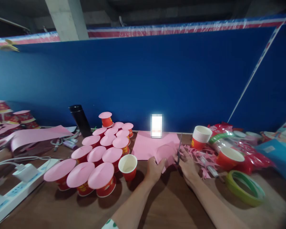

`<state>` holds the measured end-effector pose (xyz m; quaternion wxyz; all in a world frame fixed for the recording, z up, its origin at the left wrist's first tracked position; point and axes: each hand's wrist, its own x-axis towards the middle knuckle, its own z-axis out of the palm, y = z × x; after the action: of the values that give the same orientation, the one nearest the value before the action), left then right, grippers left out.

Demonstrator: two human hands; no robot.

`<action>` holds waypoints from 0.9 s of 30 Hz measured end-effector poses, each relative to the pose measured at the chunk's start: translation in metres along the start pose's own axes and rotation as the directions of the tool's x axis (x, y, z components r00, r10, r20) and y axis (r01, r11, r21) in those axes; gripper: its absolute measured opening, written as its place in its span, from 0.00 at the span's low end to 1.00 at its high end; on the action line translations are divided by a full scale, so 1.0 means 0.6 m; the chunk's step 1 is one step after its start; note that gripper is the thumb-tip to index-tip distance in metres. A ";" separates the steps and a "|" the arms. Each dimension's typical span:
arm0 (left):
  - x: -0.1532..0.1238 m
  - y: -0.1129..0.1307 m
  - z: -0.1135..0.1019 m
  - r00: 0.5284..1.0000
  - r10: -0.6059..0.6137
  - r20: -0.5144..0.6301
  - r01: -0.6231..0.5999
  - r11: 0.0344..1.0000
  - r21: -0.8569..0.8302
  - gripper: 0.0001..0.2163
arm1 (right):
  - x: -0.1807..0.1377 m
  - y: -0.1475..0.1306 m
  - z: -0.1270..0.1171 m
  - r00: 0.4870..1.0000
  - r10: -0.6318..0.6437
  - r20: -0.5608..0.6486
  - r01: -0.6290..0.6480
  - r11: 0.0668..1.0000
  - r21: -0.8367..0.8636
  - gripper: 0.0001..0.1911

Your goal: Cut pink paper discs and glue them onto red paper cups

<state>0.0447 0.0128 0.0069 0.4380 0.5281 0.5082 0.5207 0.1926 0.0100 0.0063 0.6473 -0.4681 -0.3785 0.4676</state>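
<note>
Between the fingers of my left hand (154,170) is a piece of pink paper (165,154) with a rounded outline. My right hand (187,165) grips dark scissors (178,152), whose blades point up and away beside the paper's right edge. Behind both hands a larger pink sheet (143,144) lies flat on the table. A red paper cup (128,168) stands upright to the left of my left hand, its mouth uncovered. Farther left, several red cups are topped with pink paper discs (101,175). Pink offcuts (206,157) lie just right of my right hand.
A stack of cups (201,137), another red cup (230,158) and a green tape roll (245,187) are at right, near red plastic packaging (250,152). A white power strip (21,187) and a black bottle (80,121) are at left. A blue partition (143,79) rises behind.
</note>
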 end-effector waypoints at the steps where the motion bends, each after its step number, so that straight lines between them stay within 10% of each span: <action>1: 0.002 -0.001 -0.002 1.000 -0.017 -0.005 0.017 0.998 -0.054 0.13 | 0.000 0.000 0.000 1.000 0.005 0.010 -0.005 1.000 -0.012 0.31; 10: 0.018 -0.019 -0.008 0.987 -0.132 -0.087 0.085 0.908 -0.409 0.20 | -0.020 -0.010 0.012 0.969 0.067 0.237 -0.030 0.988 -0.153 0.30; 27: 0.015 -0.022 -0.005 0.982 -0.154 -0.108 0.092 0.896 -0.435 0.19 | -0.024 -0.002 0.007 0.955 0.133 0.266 -0.081 0.977 -0.196 0.31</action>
<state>0.0400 0.0227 -0.0052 0.5384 0.3483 0.4434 0.6263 0.1853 -0.0028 0.0079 0.5156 -0.4752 -0.4809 0.5263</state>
